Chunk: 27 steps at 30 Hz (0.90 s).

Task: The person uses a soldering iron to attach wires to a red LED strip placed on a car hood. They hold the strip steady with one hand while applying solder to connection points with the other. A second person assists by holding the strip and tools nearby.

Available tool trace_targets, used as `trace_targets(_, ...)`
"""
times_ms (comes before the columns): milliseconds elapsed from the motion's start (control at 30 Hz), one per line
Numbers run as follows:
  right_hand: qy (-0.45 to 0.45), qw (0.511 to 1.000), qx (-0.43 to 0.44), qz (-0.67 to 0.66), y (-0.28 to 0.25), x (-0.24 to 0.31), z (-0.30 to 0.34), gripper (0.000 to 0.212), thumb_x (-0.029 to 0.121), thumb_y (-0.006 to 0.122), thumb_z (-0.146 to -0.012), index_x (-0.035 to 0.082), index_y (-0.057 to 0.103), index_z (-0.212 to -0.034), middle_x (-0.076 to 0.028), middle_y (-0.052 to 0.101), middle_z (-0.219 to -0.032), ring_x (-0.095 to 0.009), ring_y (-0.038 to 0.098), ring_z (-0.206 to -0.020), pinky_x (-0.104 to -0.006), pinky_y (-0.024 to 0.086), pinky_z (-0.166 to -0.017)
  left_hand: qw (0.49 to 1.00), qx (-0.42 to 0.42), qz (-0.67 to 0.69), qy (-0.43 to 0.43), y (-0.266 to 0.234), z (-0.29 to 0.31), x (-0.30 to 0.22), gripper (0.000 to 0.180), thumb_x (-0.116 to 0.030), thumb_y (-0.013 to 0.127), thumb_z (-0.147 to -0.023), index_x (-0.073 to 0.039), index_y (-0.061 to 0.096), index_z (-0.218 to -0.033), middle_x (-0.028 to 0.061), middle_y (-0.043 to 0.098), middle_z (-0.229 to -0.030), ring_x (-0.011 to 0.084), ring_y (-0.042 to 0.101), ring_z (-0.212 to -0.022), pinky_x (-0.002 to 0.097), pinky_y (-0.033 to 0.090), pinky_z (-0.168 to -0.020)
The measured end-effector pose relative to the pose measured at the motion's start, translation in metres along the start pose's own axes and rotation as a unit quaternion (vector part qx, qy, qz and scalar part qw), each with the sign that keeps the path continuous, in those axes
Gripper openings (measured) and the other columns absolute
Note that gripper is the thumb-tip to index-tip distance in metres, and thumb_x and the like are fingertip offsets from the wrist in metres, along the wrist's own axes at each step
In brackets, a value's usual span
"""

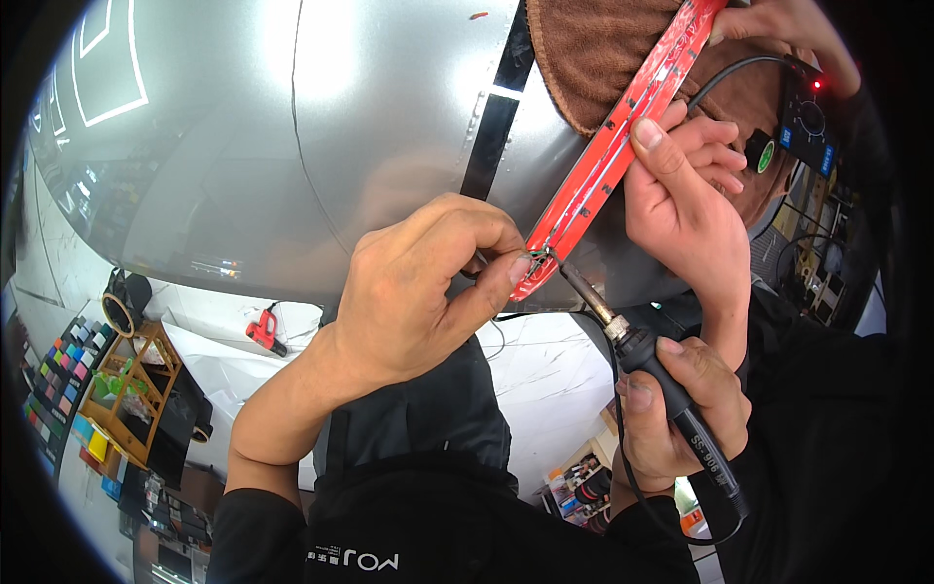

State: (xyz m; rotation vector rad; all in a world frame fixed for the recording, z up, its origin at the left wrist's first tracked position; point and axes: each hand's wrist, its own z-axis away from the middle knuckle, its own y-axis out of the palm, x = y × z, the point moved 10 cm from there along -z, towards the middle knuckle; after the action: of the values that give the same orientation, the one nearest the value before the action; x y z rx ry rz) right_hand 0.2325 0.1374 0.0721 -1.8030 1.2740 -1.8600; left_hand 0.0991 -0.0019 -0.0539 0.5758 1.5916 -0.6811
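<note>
A long strip with a red backing (608, 161) slants from the upper right down to the middle, with thin wires (542, 257) at its lower end. My left hand (413, 287) pinches at those wires, its fingertips against the strip's end. In my right hand (676, 409) is a black-handled soldering iron (686, 414), its metal tip close beside the wires; I cannot tell whether it touches them. Another person's hand (686, 209) supports the strip near its middle, thumb on top. A further hand (793, 34) that is not mine holds its upper end.
A glossy silver vehicle panel (233, 175) spreads under the work, with a brown towel (589, 54) on it. A black control box (809, 122) with a lit red lamp stands at the right. On the floor lie a red power tool (265, 331) and a wooden rack (146, 380).
</note>
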Motion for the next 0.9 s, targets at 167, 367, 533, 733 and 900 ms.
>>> trace_targets(167, -0.018, 0.999, 0.028, -0.004, 0.003, 0.004, -0.003, 0.033, 0.018, 0.088, -0.091, -0.007, 0.074, -0.107, -0.009, 0.070, -0.069, -0.018, 0.063, -0.054, -0.0302, 0.046, -0.056, 1.000, 0.001, 0.001, -0.003, -0.001, 0.000, 0.002, 0.011, 0.000, 0.078, -0.099, 0.003, 0.069, -0.103, 0.0132, 0.076, -0.104, 0.0160, 0.074, -0.084, 0.0274, 0.063, -0.070)
trace_targets(367, -0.037, 0.998, 0.043, -0.010, 0.003, 0.005, -0.002, 0.033, 0.014, 0.088, -0.088, -0.007, 0.074, -0.109, -0.010, 0.071, -0.072, -0.020, 0.064, -0.056, -0.0313, 0.047, -0.057, 1.000, 0.001, -0.007, 0.000, 0.000, 0.001, 0.001, 0.011, 0.000, 0.078, -0.099, 0.003, 0.069, -0.103, 0.0133, 0.076, -0.104, 0.0164, 0.075, -0.084, 0.0277, 0.063, -0.070)
trace_targets(533, -0.055, 0.996, 0.057, -0.034, 0.005, 0.008, -0.003, 0.038, 0.004, 0.090, -0.081, -0.008, 0.074, -0.113, -0.012, 0.072, -0.076, -0.021, 0.066, -0.059, -0.0308, 0.048, -0.055, 1.000, 0.003, -0.008, 0.004, 0.000, 0.000, 0.000, 0.011, 0.000, 0.078, -0.099, 0.003, 0.069, -0.104, 0.0135, 0.076, -0.104, 0.0168, 0.075, -0.085, 0.0279, 0.063, -0.070)
trace_targets(733, -0.065, 0.995, 0.067, -0.045, 0.005, 0.009, -0.001, 0.049, -0.008, 0.092, -0.073, -0.010, 0.073, -0.118, -0.015, 0.074, -0.079, -0.023, 0.069, -0.062, -0.0302, 0.050, -0.054, 0.999, -0.031, -0.014, 0.038, -0.001, 0.000, -0.001, 0.018, -0.004, 0.084, -0.094, -0.001, 0.068, -0.102, 0.0097, 0.075, -0.099, 0.0182, 0.076, -0.072, 0.0294, 0.062, -0.061)
trace_targets(900, -0.068, 0.994, 0.069, -0.046, 0.006, 0.010, 0.000, 0.051, -0.011, 0.092, -0.071, -0.010, 0.073, -0.119, -0.015, 0.074, -0.080, -0.023, 0.070, -0.063, -0.0303, 0.051, -0.054, 1.000, 0.001, -0.011, 0.009, 0.001, 0.001, 0.000, 0.012, -0.001, 0.079, -0.099, 0.002, 0.069, -0.104, 0.0132, 0.076, -0.104, 0.0171, 0.075, -0.085, 0.0280, 0.063, -0.070)
